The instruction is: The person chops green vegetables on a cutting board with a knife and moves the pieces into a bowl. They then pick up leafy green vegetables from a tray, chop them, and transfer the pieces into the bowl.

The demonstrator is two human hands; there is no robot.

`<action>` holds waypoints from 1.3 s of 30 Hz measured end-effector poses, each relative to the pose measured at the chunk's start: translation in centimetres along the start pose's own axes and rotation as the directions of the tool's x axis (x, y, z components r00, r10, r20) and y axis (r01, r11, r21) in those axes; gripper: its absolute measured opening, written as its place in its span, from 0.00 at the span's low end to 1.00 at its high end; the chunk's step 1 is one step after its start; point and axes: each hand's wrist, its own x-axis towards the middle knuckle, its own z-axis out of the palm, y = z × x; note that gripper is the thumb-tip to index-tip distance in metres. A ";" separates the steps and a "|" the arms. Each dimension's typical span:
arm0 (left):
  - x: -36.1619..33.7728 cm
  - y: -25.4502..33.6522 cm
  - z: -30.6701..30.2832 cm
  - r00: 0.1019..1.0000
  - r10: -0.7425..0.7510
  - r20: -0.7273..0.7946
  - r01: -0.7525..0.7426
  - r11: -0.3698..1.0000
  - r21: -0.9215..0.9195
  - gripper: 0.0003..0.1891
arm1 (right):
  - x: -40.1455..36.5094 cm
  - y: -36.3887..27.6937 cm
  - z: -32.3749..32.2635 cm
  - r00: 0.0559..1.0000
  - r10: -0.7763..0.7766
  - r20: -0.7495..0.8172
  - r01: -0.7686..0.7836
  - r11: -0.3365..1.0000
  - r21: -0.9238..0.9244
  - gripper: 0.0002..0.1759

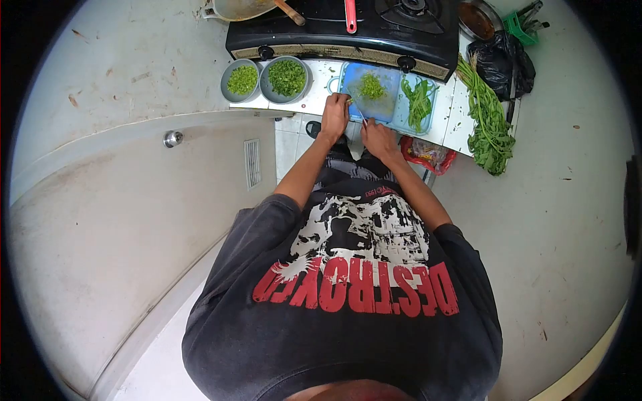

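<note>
My right hand (pixel 379 138) is closed around a knife (pixel 362 113), its blade pointing away from me over the blue cutting board (pixel 388 111). At the board's near left edge, my left hand (pixel 336 115) has its fingers curled together. Whatever they pinch is too small to make out. Finely chopped green stems (pixel 372 87) lie in a small heap on the board, just beyond the blade. To their right, uncut leafy greens (pixel 418 104) rest on the pale blue tray (pixel 401 121) under the board.
Left of the board stand a grey bowl of chopped leaves (pixel 287 78) and another of chopped stems (pixel 242 80). A black gas stove (pixel 334 40) lies behind. At right are a bunch of greens (pixel 488 120), a black plastic bag (pixel 505 63) and, lower, a red bag (pixel 428 155).
</note>
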 end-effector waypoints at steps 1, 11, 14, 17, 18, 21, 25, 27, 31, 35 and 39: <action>0.0 -0.1 0.0 1.000 0.000 0.002 0.000 1.000 0.000 0.08 | 0.0 0.2 0.4 1.000 0.000 -0.003 0.000 1.000 0.004 0.20; 0.4 0.2 -0.1 0.997 -0.068 -0.030 0.068 0.998 -0.001 0.05 | 0.3 0.1 0.9 0.999 0.023 0.023 -0.023 1.000 -0.001 0.21; 0.3 0.1 0.1 0.996 -0.082 -0.035 0.082 0.996 0.016 0.05 | 0.5 -0.2 0.5 0.999 0.030 0.038 -0.031 1.000 0.004 0.20; 0.4 0.1 0.0 0.996 -0.086 -0.032 0.086 0.996 0.016 0.05 | 1.0 -1.0 -0.3 0.999 0.021 0.033 -0.022 1.000 0.005 0.20; 0.3 0.1 0.0 0.996 -0.087 -0.028 0.087 0.996 0.013 0.05 | 1.5 -1.0 0.0 1.000 0.006 0.019 -0.007 1.000 0.012 0.20; 0.3 -0.1 0.1 0.996 -0.079 -0.037 0.080 0.997 0.010 0.05 | 3.0 -0.7 0.9 1.000 -0.017 -0.019 0.018 1.000 0.026 0.19; 0.4 0.0 0.1 0.997 -0.048 -0.058 0.047 0.999 -0.016 0.06 | 3.3 -0.5 1.3 0.999 -0.019 -0.043 0.019 1.000 0.003 0.19; 0.3 0.0 0.1 0.997 -0.043 -0.067 0.042 0.999 -0.008 0.06 | 2.6 -0.5 1.0 0.999 -0.021 -0.037 0.020 1.000 -0.015 0.19; 0.4 0.1 -0.1 0.995 -0.083 -0.059 0.081 0.996 -0.032 0.05 | 0.8 0.0 0.3 1.000 -0.017 -0.010 0.016 0.998 -0.056 0.19; 0.3 0.3 -0.2 0.993 -0.109 -0.056 0.106 0.993 -0.053 0.04 | 0.2 0.4 0.3 1.000 0.004 -0.002 -0.004 0.998 -0.058 0.20; 0.3 0.1 -0.1 0.994 -0.083 -0.074 0.080 0.996 -0.051 0.04 | 1.1 0.7 0.4 0.999 0.027 -0.029 -0.028 0.999 -0.022 0.21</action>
